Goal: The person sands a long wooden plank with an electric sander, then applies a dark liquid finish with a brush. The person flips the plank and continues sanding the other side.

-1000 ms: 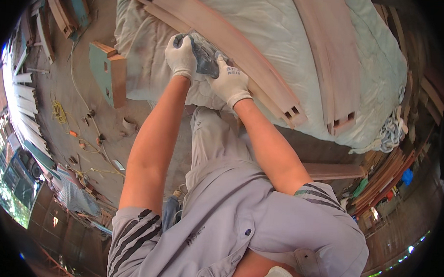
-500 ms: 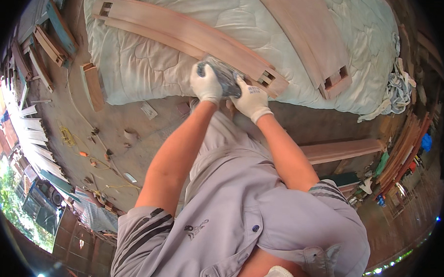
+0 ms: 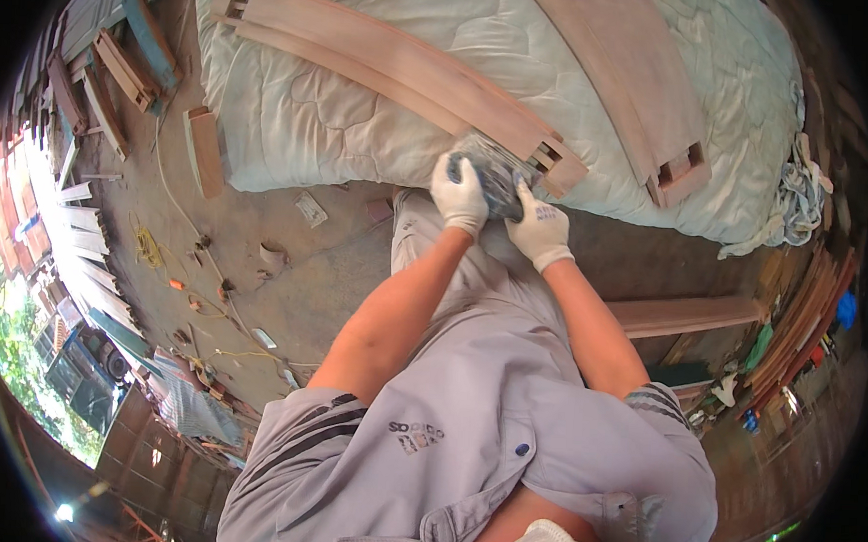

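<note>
Both of my gloved hands grip a dark, blurred hand-held tool [image 3: 499,185] that looks like a sander. My left hand [image 3: 459,193], in a white glove, wraps its left end. Around the right end closes my right hand [image 3: 540,224], also in a white glove. The tool sits against the near edge of a curved wooden board [image 3: 395,61], close to the board's slotted right end. That board lies on a pale quilted pad [image 3: 314,145]. A second, wider curved board [image 3: 621,81] rests on the pad to the right.
Wood pieces [image 3: 204,150] lie left of the pad. Cords [image 3: 147,249] run across the floor at left. A reddish plank [image 3: 689,316] lies at right, near stacked long boards [image 3: 804,326]. Crumpled white cloth [image 3: 798,205] hangs at the pad's right corner.
Both hands and the sander have moved right along the board's near edge, closer to its slotted end. The whole view has also shifted slightly. My grip looks the same.
</note>
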Demonstrator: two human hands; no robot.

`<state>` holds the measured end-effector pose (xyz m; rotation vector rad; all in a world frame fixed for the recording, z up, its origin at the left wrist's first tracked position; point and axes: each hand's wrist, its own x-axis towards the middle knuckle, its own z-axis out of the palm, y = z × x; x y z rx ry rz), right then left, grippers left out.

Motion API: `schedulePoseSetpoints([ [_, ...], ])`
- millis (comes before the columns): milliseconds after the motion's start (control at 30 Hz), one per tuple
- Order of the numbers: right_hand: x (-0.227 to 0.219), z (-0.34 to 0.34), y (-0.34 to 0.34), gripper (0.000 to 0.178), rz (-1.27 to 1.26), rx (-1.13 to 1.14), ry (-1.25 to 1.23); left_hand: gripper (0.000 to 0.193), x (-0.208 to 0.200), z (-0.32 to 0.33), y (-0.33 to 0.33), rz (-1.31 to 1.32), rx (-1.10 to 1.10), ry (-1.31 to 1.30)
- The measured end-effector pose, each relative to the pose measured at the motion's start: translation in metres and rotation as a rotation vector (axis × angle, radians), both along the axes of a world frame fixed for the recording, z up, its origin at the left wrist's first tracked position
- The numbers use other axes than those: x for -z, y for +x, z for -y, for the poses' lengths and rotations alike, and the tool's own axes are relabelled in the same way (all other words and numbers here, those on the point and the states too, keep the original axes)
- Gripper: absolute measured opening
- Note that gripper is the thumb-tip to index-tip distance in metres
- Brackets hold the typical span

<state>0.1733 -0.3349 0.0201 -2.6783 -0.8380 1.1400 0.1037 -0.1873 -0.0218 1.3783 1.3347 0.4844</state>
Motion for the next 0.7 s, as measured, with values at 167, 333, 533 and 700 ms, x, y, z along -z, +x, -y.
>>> schedulePoseSetpoints([
  [167, -0.001, -0.081, 0.002, 0.082, -0.054, -0.053, 0.066, 0.016, 0.017, -0.088, -0.012, 0.127, -0.037, 0.046],
  [333, -0.01, -0.125, 0.005, 0.087, -0.129, -0.034, 0.048, 0.015, 0.018, -0.141, -0.014, 0.174, -0.104, -0.038],
  [533, -0.011, -0.037, -0.001, 0.09, -0.092, -0.043, 0.01, 0.022, 0.01, -0.039, -0.025, -0.052, 0.064, 0.121],
  [700, -0.008, 0.03, 0.0, 0.083, -0.001, -0.094, -0.015, 0.03, 0.018, 0.037, -0.038, -0.149, 0.047, -0.013],
])
